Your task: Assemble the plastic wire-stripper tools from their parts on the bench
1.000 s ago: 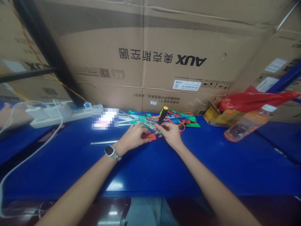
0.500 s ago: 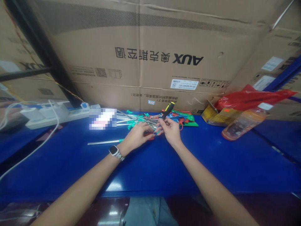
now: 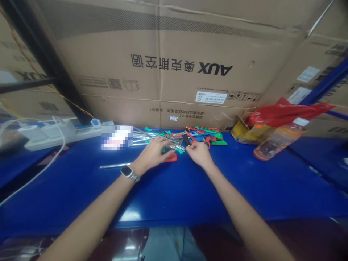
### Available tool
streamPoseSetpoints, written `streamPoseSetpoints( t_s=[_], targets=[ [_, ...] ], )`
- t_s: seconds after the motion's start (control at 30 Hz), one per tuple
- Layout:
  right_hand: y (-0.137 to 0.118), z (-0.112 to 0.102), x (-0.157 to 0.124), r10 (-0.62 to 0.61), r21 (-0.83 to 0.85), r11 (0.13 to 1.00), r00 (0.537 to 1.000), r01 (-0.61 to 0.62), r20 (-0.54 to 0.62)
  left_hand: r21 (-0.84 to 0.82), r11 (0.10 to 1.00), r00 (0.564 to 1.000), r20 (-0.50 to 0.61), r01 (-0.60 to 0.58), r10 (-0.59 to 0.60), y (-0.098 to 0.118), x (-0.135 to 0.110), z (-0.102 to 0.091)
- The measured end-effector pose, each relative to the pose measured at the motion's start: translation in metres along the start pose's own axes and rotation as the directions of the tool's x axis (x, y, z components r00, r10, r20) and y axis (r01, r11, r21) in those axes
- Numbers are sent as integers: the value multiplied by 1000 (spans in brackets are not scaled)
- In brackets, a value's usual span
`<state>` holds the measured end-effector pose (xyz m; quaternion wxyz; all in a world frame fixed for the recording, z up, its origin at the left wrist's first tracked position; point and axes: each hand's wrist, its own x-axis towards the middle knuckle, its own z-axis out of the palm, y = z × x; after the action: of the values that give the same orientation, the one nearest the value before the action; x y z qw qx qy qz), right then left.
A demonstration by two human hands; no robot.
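Both hands are up at the far side of the blue table, right by the clutter. Left hand lies palm down w/ fingers bent over a red plastic piece and the ends of some metal rods; it's touching them, but can't tell if it's actually gripping anything. Watch on that wrist. Right hand is just beside it, fingers curled in, tips at the edge of the pile of red/green/blue plastic bits. Too blurry to say if it's got smth in there.

One loose rod lies on its own, left of the left hand. Off to the right: orange-ish bottle on its side, red bag behind it. Power strip far left, big cardboard box at the back.
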<state>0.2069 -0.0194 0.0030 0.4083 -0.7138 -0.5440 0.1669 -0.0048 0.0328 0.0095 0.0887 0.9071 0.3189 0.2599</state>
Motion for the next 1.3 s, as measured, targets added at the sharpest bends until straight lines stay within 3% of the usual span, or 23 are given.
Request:
streamPoseSetpoints(
  t_s=[0.1,0.23,0.4,0.5,0.67,0.8,0.9,0.97,1.07,1.1,1.17,1.2,1.23,1.3],
  targets=[
    [-2,0,-4,-23,-265,964,999,14,-32,26,1000,998,66,17,-19,-1,-7,-8],
    [-11,0,-9,33,-490,871,999,-9,42,114,993,988,152,8,-25,-2,-11,-11],
    [-23,-2,-15,93,-626,780,990,-5,107,131,991,974,226,-18,-12,0,-11,-11],
    [-31,-5,-19,51,-631,776,995,14,85,139,989,977,213,-46,16,5,-11,-13],
    [-35,-7,-23,-163,-390,902,983,184,87,162,973,976,169,-163,135,17,-11,-18],
    [-27,1,-23,-275,-43,955,930,293,243,187,947,962,138,-261,237,22,-10,-20],
    [-21,9,-22,-290,303,937,875,176,387,183,937,955,59,-298,292,19,-9,-22],
    [-20,13,-21,-267,432,899,876,75,402,166,949,958,-57,-270,282,15,-9,-23],
    [-21,16,-20,-177,541,839,916,-52,361,56,993,927,-355,-107,120,7,-9,-22],
    [-22,16,-20,-140,573,815,927,-91,347,-22,999,880,-474,-24,10,4,-9,-21],
    [-23,16,-21,-91,627,765,939,-148,333,-275,953,735,-619,128,-277,2,-6,-14],
    [-24,16,-22,-84,643,747,936,-167,341,-440,881,666,-606,174,-435,2,-4,-10],
    [-25,17,-24,-88,652,735,928,-185,363,-615,765,647,-507,191,-570,4,-1,-7],
    [-27,20,-28,-123,654,725,892,-218,434,-902,401,718,-172,160,-674,8,6,0]
  ],
)
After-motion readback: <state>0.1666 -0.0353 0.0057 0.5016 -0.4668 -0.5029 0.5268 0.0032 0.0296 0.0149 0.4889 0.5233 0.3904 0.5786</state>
